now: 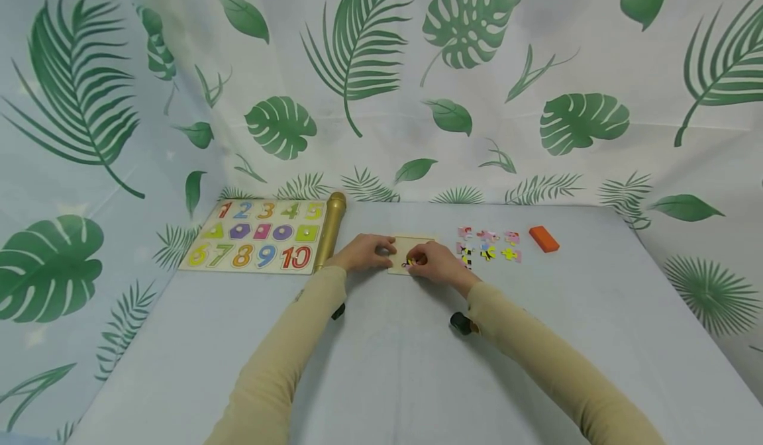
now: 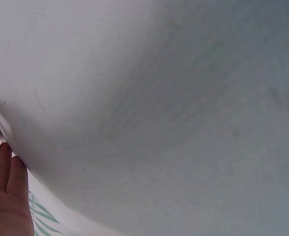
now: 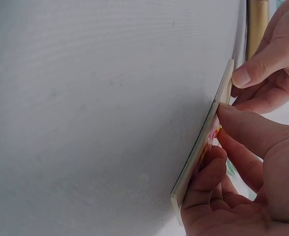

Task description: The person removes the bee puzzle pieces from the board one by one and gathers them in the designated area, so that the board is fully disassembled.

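A small wooden puzzle board (image 1: 406, 245) with a raised rim lies flat on the cloth-covered table, between the two hands. My left hand (image 1: 365, 253) rests at its left edge, with thumb and fingers spread apart; in the left wrist view its fingers (image 2: 17, 182) look straight. Over the board's near right part, my right hand (image 1: 438, 263) pinches a small colourful jigsaw piece (image 1: 408, 262) between thumb and fingers, low against the board. In the right wrist view, pink and yellow printing (image 3: 213, 132) shows between those fingers, which hide most of the piece.
Several loose jigsaw pieces (image 1: 489, 251) lie right of the right hand, with an orange block (image 1: 544, 239) beyond them. At the left is a number-and-shape board (image 1: 250, 236), with a gold microphone-like tube (image 1: 330, 233) along its right side. Leaf-patterned cloth (image 1: 381, 134) rises behind the table.
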{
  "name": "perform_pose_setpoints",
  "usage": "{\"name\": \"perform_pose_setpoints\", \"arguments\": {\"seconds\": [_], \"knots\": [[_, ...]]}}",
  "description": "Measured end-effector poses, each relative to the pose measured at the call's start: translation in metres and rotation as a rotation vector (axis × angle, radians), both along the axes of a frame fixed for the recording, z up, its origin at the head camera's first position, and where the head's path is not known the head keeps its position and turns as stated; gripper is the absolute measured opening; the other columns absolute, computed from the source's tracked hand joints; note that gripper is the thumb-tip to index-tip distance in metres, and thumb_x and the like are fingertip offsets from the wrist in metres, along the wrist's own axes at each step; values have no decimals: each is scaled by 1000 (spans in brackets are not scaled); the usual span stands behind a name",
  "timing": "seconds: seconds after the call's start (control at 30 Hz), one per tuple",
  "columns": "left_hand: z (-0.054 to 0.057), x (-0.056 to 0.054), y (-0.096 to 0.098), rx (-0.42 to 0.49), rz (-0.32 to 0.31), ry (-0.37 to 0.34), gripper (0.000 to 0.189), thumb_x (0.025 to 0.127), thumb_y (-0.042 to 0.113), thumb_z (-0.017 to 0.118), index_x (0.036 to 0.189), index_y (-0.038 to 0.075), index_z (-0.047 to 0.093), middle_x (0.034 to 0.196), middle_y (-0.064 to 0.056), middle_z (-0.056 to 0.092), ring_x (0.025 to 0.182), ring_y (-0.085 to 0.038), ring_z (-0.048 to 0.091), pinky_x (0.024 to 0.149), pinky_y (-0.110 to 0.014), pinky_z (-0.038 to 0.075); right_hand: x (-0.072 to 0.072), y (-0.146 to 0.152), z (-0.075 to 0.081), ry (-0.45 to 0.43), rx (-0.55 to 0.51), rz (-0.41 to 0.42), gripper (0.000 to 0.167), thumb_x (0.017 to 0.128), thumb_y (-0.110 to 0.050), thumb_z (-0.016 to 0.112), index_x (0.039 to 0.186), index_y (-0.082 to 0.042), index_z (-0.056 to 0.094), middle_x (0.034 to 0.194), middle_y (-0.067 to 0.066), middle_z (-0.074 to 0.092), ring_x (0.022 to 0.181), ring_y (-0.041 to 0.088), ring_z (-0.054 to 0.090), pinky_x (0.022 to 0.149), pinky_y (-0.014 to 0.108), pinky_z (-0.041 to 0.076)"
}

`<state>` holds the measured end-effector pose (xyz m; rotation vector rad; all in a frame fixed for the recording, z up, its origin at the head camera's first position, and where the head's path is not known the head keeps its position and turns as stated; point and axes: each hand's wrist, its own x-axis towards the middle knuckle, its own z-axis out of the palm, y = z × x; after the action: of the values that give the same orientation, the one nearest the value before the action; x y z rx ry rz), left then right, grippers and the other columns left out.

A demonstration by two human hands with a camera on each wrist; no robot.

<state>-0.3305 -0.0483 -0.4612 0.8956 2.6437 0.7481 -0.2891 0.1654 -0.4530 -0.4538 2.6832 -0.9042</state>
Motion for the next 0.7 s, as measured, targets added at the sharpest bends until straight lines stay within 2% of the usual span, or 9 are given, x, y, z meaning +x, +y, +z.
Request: {"name": "perform_pose_setpoints", "arguments": {"seconds": [0.7], "knots": [[3, 2, 1, -12, 16, -17, 33, 89, 21, 74, 119, 10, 70, 146, -3, 50, 136, -21, 44, 114, -34, 34, 0, 0, 3, 8, -13, 22, 26, 93, -16, 69, 115, -3, 64, 97, 8, 57, 92, 23, 50, 80, 35, 46]]}}
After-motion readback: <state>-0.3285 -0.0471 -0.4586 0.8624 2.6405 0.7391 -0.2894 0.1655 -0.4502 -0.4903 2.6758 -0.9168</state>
